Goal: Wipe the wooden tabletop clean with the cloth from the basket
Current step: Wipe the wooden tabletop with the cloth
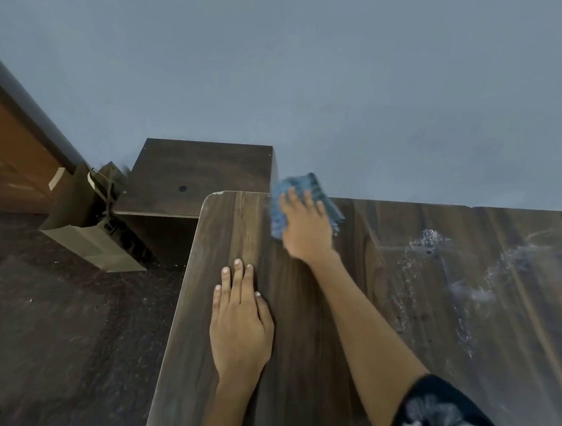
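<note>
Cloth (305, 200), a blue, nubbly rag bunched into a rough rectangle, is lying at the far edge of the tabletop (310, 309) near its rounded left corner, right against the blue-grey wall (298, 65). The right hand (306, 227) is pressing down on it, palm flat and fingers spread fairly straight over the fabric (the picture is blurred there, so how far the thumb is curling under cannot be told). The left hand (238, 319) is resting flat on the bare wood nearer the body, fingers straight and close together, holding nothing.

The tabletop is showing a dark brown wood-grain laminate with a pale edge strip and a small chip at the corner. White powdery streaks and specks (438, 263) are lying across its right part, well apart from the cloth. Beyond the left corner a lower cabinet (202, 174) of the same dark grain is standing against the wall, with a round hole in its top. Beside it a brown paper bag (88, 229) with flat handles is sitting open on the dark speckled floor (51, 322). An orange-brown wooden door (6, 145) is filling the upper left. A dark patterned sleeve (436, 406) is covering the right upper arm.
</note>
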Motion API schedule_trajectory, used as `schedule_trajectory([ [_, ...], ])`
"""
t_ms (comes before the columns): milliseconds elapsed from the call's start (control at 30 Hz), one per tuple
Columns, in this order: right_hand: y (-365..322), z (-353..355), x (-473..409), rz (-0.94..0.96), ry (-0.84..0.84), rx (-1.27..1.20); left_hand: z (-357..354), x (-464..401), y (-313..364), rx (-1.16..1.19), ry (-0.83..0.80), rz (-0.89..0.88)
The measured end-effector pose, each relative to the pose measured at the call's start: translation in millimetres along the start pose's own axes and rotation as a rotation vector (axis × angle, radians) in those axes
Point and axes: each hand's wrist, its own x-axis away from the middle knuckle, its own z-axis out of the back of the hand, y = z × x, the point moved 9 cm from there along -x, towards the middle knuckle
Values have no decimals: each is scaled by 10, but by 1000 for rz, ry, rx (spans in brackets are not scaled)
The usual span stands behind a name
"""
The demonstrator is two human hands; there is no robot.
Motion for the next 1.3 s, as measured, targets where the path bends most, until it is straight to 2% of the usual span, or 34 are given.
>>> schedule_trajectory([
  [67, -328, -71, 220, 188, -31, 0, 6, 5, 2, -5, -1, -8],
  [133, -334, -99, 478, 245, -18, -1, 5, 4, -7, -9, 1, -11],
  [233, 166, -27, 512, 20, 38, 54, 9, 4, -5, -3, 4, -6],
  [300, 371, 21, 315, -155, 6, 42, -2, 3, 0, -8, -2, -6],
  [367, 230, 42, 67, -184, -16, 12, -8, 3, -3, -5, 0, -3],
  [533, -565, -117, 23, 164, -60, 45, 18, 8, 6, 7, 10, -15],
  [633, -575, -142, 433, 318, -42, 61, 22, 10, 8, 9, 7, -30],
  [700, -274, -105, 580, 266, -13, 40, 31, 8, 3, 13, 12, -17],
  [800, 226, 25, 416, 54, 3, 31, 17, 15, 3, 5, 1, -3],
  [867, 234, 75, 158, -18, -37, 23, 10, 13, 2, 2, 3, 4],
  [933, -7, 68, -28, 0, -56, 19, 20, 16, 15, 5, 8, 5],
  [1067, -611, -66, 37, 224, -77, 42, 45, 23, 14, 19, 10, -3],
  [1167, -617, -131, 357, 325, -70, 45, 42, 16, 12, 23, 4, -17],
  [1233, -336, -77, 458, 266, -34, 54, 46, 9, 1, 26, 9, -13],
  [1300, 172, 61, 447, 69, 4, 56, 42, 15, -7, 38, 12, -6],
])
